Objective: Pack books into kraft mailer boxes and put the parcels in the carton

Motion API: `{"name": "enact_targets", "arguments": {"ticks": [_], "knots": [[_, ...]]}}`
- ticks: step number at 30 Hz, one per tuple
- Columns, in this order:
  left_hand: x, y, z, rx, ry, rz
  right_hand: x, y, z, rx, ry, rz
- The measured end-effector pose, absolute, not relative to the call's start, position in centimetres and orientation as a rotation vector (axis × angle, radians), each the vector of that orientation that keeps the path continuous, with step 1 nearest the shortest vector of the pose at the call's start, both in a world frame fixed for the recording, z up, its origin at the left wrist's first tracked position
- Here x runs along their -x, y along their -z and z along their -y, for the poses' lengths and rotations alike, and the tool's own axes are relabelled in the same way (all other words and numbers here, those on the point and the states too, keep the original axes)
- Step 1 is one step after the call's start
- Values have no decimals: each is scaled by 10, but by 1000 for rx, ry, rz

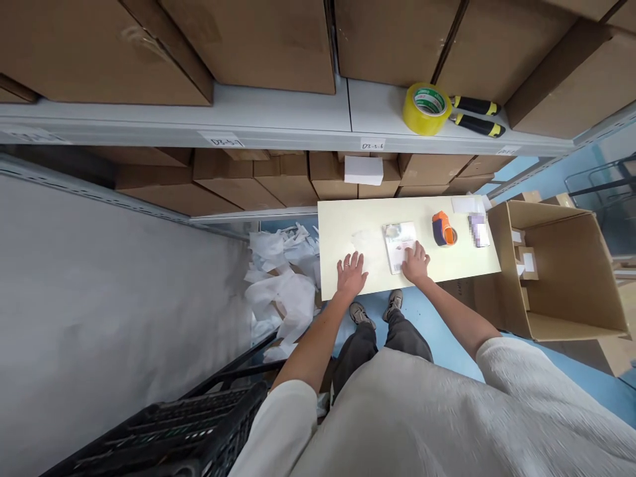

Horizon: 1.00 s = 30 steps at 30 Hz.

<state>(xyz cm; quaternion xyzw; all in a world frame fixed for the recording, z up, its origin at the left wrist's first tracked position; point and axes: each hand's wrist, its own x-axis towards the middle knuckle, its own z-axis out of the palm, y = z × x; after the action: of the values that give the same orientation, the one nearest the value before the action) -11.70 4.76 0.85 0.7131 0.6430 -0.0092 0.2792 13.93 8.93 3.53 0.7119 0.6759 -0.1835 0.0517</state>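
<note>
On a pale yellow tabletop (342, 225) lies a thin white booklet or flat box (397, 242) with blurred print on its front. My right hand (416, 263) rests on its lower right edge, fingers slightly bent and apart; I cannot tell that it grips anything. My left hand (352, 271) lies flat with spread fingers on the tabletop, to the left of the white item and apart from it. Right of my right hand stands an orange and dark blue tape dispenser (444, 229). Farther right is a small purple and white packet (478, 230).
Shelves with cardboard boxes (278, 175) run behind the table. A yellow tape roll (426, 109) and two black-yellow knives (477, 116) lie on the upper shelf. An open carton (571, 271) stands right. Crumpled white wrapping (283, 285) and a black crate (209, 430) are left.
</note>
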Motion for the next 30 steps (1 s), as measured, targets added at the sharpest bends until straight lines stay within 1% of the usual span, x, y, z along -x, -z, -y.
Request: {"name": "enact_targets", "arguments": {"ticks": [2, 4, 7, 11, 15, 22, 25, 27, 30], "knots": [[118, -6, -48, -1915, 5, -1711, -122, -39, -93, -2004, 549, -2178], [119, -3, -48, -1911, -8, -1706, -107, -41, -98, -1948, 579, -2208], [124, 2, -45, -1885, -4, -1739, -96, -40, -104, -1994, 611, -2129], [131, 3, -41, -1802, 17, -1827, -109, -38, -107, -2007, 629, -2034], [134, -1, -39, -1745, 35, -1869, -125, -34, -108, -2013, 651, -2053], [144, -11, -31, -1625, 37, -1939, -144, -32, -108, -2167, 646, -1972], [145, -19, -36, -1541, -86, -1976, -153, -33, -107, -2221, 656, -1891], [139, -27, -43, -1544, -247, -1984, -158, -33, -108, -2257, 670, -1847], [117, -39, -54, -1732, -488, -1832, -163, -31, -110, -2297, 694, -1794]]}}
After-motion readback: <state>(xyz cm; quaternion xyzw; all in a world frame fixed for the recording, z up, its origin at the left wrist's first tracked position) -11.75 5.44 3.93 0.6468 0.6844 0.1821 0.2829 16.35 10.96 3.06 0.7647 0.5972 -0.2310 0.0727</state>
